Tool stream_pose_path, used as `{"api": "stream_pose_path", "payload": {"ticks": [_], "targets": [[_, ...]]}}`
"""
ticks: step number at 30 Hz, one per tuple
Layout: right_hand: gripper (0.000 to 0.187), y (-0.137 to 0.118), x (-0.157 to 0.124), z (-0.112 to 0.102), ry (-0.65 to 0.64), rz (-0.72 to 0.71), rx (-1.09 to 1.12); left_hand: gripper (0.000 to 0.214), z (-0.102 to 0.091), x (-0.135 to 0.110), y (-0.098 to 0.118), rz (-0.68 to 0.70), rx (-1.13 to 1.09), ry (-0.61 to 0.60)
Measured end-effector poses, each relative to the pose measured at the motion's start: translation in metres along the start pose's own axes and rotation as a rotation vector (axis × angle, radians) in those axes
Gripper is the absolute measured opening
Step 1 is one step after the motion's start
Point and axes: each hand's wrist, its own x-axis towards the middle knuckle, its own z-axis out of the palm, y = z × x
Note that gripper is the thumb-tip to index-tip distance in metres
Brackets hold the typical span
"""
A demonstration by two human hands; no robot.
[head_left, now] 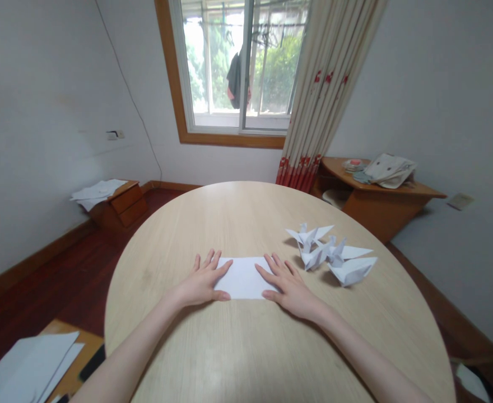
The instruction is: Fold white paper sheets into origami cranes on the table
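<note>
A white sheet of paper point(243, 277), folded into a rectangle, lies flat on the round light-wood table point(229, 347). My left hand point(202, 281) rests flat on the sheet's left end, fingers stretched out and slightly spread. My right hand point(286, 282) lies flat on the right end in the same way, fingers extended. Neither hand grips anything. To the right of my right hand sit three folded white paper cranes point(333, 253), close together on the table.
A stack of white sheets point(26, 366) lies on a low wooden surface at the lower left. A small wooden cabinet point(120, 202) with papers stands by the left wall. A wooden desk point(381, 193) with cloth items stands right, beside the curtain point(322, 101) and window.
</note>
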Motion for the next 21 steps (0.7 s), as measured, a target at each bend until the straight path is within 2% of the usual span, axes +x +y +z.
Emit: {"api": "stream_pose_path", "payload": {"ticks": [10,21], "targets": [[0.081,0.031,-0.002,-0.002,-0.016,-0.036,0.113,0.094,-0.008,-0.004,-0.016,-0.058,0.049,-0.065],[0.084,0.046,-0.004,0.002,-0.026,-0.028,0.151,0.101,-0.013,-0.009,-0.026,-0.103,0.038,-0.089]]}}
